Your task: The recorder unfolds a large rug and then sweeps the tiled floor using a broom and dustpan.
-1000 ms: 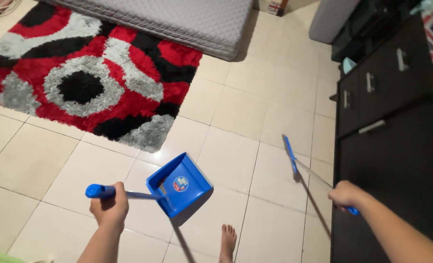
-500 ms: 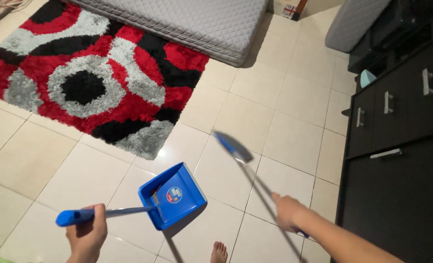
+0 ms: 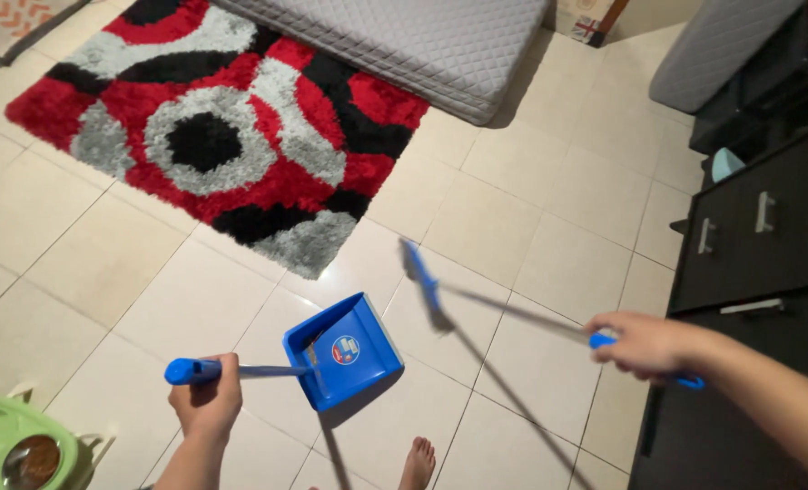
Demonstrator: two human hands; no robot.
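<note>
1. While the left hand (image 3: pixel 206 404) is clenched around the blue grip of a long-handled dustpan (image 3: pixel 343 348), the pan itself hangs just ahead of it, low over the pale floor tiles (image 3: pixel 104 272), its open mouth turned towards the rug.
2. The right hand (image 3: pixel 645 345) is closed on the blue end of a broom (image 3: pixel 422 277). Its thin shaft runs leftwards to the blue head, which sits just beside the pan's far corner, apart from it.
3. A shaggy red, black and grey rug (image 3: pixel 231 136) lies beyond the pan, with a grey quilted mattress (image 3: pixel 404 41) at its far edge.
4. A dark cabinet (image 3: pixel 758 245) with pale handles stands close along the right side, near the right forearm.
5. A bare foot (image 3: pixel 418 463) shows just below the pan, and a green stand holding a bowl (image 3: pixel 14 449) sits at the lower left, cut off by the edge.
6. The broom head is blurred, so its bristles cannot be made out; specks inside the pan are too small to tell.
</note>
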